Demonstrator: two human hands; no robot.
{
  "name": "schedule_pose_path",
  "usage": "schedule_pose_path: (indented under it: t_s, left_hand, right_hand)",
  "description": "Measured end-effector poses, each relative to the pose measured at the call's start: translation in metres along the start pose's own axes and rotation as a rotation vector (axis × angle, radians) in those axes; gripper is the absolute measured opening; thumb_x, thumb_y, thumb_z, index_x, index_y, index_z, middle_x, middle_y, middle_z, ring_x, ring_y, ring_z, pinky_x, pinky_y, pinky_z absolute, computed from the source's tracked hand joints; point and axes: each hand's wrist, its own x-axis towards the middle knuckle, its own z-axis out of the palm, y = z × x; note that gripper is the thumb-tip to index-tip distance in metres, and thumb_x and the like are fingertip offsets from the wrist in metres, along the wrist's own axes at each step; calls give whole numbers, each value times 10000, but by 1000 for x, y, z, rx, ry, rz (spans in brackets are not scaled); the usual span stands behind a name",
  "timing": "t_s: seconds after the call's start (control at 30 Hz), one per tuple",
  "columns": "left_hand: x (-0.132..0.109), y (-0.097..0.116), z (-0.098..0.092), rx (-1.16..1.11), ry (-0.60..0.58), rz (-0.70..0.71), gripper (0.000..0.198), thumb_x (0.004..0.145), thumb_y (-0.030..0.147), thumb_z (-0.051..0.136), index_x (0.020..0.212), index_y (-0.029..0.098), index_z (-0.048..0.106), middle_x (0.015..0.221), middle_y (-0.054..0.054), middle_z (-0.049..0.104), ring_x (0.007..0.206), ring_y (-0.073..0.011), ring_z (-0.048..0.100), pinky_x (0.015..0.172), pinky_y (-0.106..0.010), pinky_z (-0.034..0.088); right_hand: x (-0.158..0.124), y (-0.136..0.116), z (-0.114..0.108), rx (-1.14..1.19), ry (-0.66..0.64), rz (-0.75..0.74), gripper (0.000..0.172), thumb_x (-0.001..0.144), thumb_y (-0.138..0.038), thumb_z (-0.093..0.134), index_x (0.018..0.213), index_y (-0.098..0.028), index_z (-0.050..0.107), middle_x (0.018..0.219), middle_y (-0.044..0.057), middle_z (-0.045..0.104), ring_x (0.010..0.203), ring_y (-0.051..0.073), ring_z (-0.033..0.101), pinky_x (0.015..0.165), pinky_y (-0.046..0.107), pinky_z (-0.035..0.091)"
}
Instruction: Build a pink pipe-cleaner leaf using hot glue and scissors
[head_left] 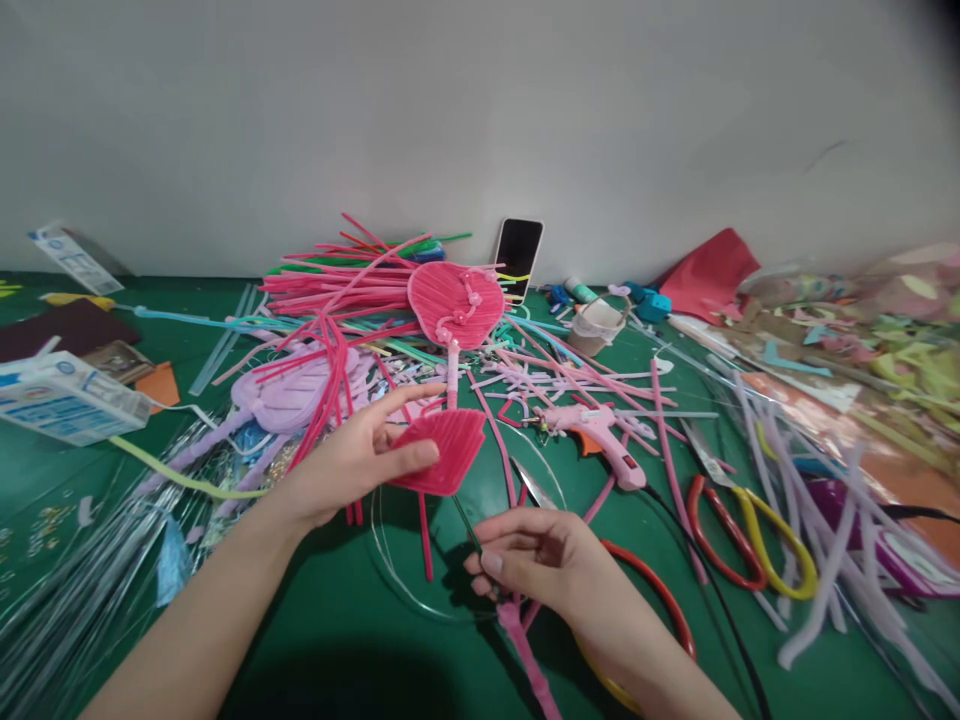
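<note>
My left hand (382, 450) pinches a red panel (442, 452) made of pipe cleaners laid side by side, thumb on its front. My right hand (536, 565) has its fingers closed on a thin dark rod (466, 522), whose upper end points at the panel's lower edge. Below those fingers runs a pink wrapped stem (527, 655); whether it is gripped too I cannot tell. Just beyond the panel lies a red round fan (457, 305) with pink beads and a pink wrapped handle. A loop of clear line (397, 580) rests under both hands.
A pink glue gun (592, 432) and its black cord lie to the right. Scissors with red and yellow handles (780, 540) lie beyond, and another pair (660, 590) is partly under my right arm. A phone (519, 258) leans on the wall. Lilac fans (292, 390) lie left.
</note>
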Motion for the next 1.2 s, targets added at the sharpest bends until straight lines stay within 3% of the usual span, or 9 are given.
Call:
schedule_pose_path:
  t_s: [0.07,0.17,0.27,0.43,0.57,0.77,0.87,1.03,1.2]
  left_hand:
    - [1,0,-2,-69,26,3,573,856,528,641,1352,257,543,943,-40,763,828,-226,725,719,-299,561]
    - [1,-2,-5,-76,58,43,491,788,460,742,1204,218,647,1044,-64,757,967,-252,710,819,-322,560]
    - [3,-7,-4,-2,67,27,563,667,326,852,1188,235,659,1139,-48,745,1074,-276,680,916,-363,543]
    - [4,-11,1,101,145,2,589,640,310,866,1186,225,659,1221,-51,719,1183,-304,627,1049,-427,459]
    - [3,-9,3,7,123,-58,672,632,327,870,1234,186,609,1127,-70,753,1045,-302,695,944,-435,530]
    - [6,-11,4,40,216,35,514,712,316,811,1188,219,645,1303,-59,670,1252,-287,571,1059,-401,437]
    - [6,-9,6,46,170,54,478,719,326,807,1156,213,649,1209,-59,710,1164,-283,627,992,-398,484]
    - [6,-6,16,68,254,87,479,725,348,806,1142,190,629,1102,-66,731,1043,-262,676,916,-368,519]
    - [8,-13,20,-152,266,129,527,836,562,650,1209,191,624,1138,-102,729,1071,-283,669,911,-392,522]
  right_hand:
    - [0,1,0,16,11,-16,328,646,-346,880,888,-163,756,779,56,761,669,130,705,681,231,548]
    - [2,0,0,41,15,-47,313,665,-344,870,897,-168,756,789,59,765,672,126,703,669,223,543]
    - [3,1,2,48,25,-54,318,661,-353,871,893,-169,753,790,62,767,672,131,705,668,228,541]
    - [6,3,5,46,12,-39,347,639,-356,883,896,-166,747,778,60,764,655,133,701,658,236,540]
    - [7,4,4,37,19,-50,357,646,-365,878,902,-155,744,783,69,765,653,134,701,660,242,545]
    - [10,5,3,46,34,-63,350,644,-369,880,895,-165,746,778,63,765,647,128,695,661,237,534]
    - [12,6,3,44,13,-69,355,645,-370,879,899,-161,745,786,69,765,651,137,698,668,251,535]
    - [14,7,2,76,9,-65,364,633,-358,888,899,-156,744,788,66,764,651,129,696,668,241,528]
    - [17,5,0,242,-11,-61,317,629,-274,896,883,-151,751,764,48,759,626,96,682,632,193,518]
